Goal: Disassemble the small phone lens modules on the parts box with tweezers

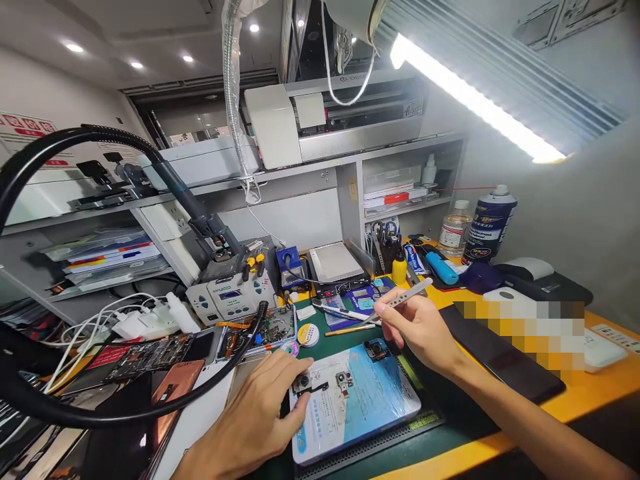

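I have the left hand [250,410] with thumb and forefinger flanking a black, round-lensed camera module [302,382], pinched or not I cannot tell from here, at ten o'clock on the white-and-blue box [365,417], and the right hand [423,333] clamped on grey tweezers [411,293] towards two o'clock.

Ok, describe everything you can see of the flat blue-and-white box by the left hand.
The flat box has rounded corners and a shiny top, part white, part blue, with print too small to read; its material is unclear. It lies flat above the green mat, a dark perforated strip showing below its near edge. Three small camera parts sit at its left, middle and far right. The left hand reaches over its left edge; whether it touches the box is unclear.
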`<state>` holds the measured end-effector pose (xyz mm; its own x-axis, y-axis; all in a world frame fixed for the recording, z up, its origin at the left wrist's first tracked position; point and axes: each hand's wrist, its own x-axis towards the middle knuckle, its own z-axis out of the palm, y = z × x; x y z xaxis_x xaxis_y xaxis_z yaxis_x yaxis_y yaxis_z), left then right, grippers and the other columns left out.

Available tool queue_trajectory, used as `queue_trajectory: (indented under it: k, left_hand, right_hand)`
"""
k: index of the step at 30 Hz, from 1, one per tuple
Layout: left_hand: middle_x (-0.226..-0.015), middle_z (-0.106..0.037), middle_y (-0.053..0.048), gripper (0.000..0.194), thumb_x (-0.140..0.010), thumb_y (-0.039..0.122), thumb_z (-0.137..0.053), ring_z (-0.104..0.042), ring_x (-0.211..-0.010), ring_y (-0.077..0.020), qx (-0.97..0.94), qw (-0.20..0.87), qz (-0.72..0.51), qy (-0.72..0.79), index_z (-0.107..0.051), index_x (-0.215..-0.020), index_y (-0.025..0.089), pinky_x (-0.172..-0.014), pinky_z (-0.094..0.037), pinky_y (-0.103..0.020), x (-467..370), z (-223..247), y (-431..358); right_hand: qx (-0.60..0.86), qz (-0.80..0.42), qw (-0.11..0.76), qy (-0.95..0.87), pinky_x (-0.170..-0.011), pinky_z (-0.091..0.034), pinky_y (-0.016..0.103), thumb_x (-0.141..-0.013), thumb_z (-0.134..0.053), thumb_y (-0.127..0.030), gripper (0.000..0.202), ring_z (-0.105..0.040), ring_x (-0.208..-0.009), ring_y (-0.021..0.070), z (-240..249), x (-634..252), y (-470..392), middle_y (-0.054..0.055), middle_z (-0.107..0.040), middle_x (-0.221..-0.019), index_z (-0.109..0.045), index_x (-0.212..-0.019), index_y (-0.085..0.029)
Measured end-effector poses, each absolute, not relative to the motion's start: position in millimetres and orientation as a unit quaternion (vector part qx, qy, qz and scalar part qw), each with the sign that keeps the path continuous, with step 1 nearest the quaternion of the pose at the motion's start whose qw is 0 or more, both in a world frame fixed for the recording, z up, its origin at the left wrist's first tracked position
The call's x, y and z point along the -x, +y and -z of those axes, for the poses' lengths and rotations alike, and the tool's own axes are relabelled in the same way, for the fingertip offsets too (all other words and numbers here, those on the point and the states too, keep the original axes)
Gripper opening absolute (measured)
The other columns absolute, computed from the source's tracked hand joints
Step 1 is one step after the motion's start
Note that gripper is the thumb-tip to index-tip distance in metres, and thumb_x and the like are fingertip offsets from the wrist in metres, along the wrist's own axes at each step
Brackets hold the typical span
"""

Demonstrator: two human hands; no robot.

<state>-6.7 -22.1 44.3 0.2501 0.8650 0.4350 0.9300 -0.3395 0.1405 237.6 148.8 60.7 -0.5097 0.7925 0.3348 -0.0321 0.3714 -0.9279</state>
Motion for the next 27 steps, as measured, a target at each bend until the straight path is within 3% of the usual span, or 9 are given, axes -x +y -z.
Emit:
queue_trajectory:
  k: [7, 14, 27]
  left_hand:
    - [-0.113, -0.068, -0.011, 0.033, -0.087, 0.02, -0.065, -0.063, -0.108, -0.0296, 0.78, 0.038, 0.238, -0.578, -0.059, -0.12, 0.021, -0.095, -0.054, -0.052, -8.2, -53.3, -19.6]
    - [-0.102, -0.066, -0.008, 0.034, -0.085, 0.02, -0.069, -0.06, -0.097, -0.0269, 0.782, -0.004, 0.249, -0.571, -0.06, -0.117, 0.02, -0.086, -0.052, -0.046, -41.2, -50.6, -3.8]
    - [-0.097, -0.064, -0.008, 0.028, -0.091, 0.015, -0.06, -0.057, -0.091, -0.0258, 0.781, 0.017, 0.258, -0.568, -0.058, -0.119, 0.02, -0.085, -0.049, -0.046, -49.6, -42.7, 6.5]
  right_hand:
    - [0.235, -0.516, 0.374, -0.734, -0.043, -0.037, 0.021, -0.096, -0.066, -0.04, 0.026, -0.049, -0.043, 0.0084, -77.5, -218.4, 156.0, -0.007, -0.056, -0.055, -0.061, -0.083, -0.018]
    - [0.237, -0.553, 0.378, -0.704, -0.039, -0.037, 0.019, -0.102, -0.061, -0.041, 0.029, -0.045, -0.038, 0.0058, -54.8, -212.5, 163.6, -0.01, -0.053, -0.057, -0.062, -0.087, -0.016]
    - [0.247, -0.583, 0.387, -0.67, -0.039, -0.033, 0.024, -0.089, -0.068, -0.045, 0.027, -0.042, -0.037, 0.01, -55.3, -222.2, 152.1, -0.007, -0.054, -0.048, -0.058, -0.081, -0.022]
